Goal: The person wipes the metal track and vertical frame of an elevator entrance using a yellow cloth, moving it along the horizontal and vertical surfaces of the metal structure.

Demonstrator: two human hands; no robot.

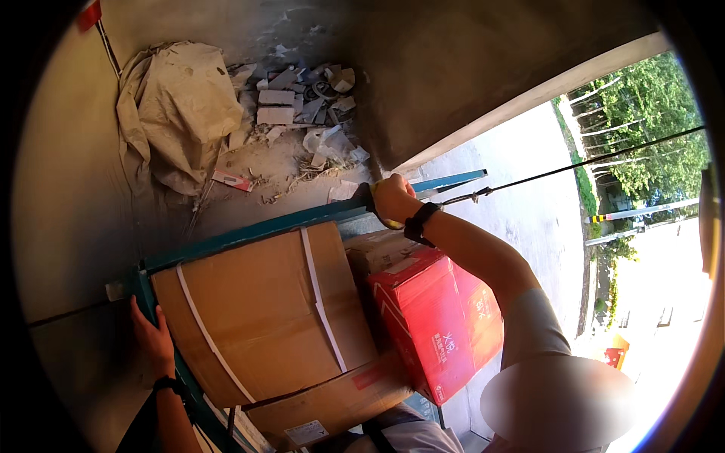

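Thumb parted, left hand (154, 336) rests against teal frame (141, 280); right hand (396, 201) clenches its long rail (257, 229).

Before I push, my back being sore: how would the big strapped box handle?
Probably stiff: the brown box shows fairly straight edges under white straps. Its broad, flat faces suggest sliding, not rolling. Its bulk hints at heaviness, though contents are hidden.
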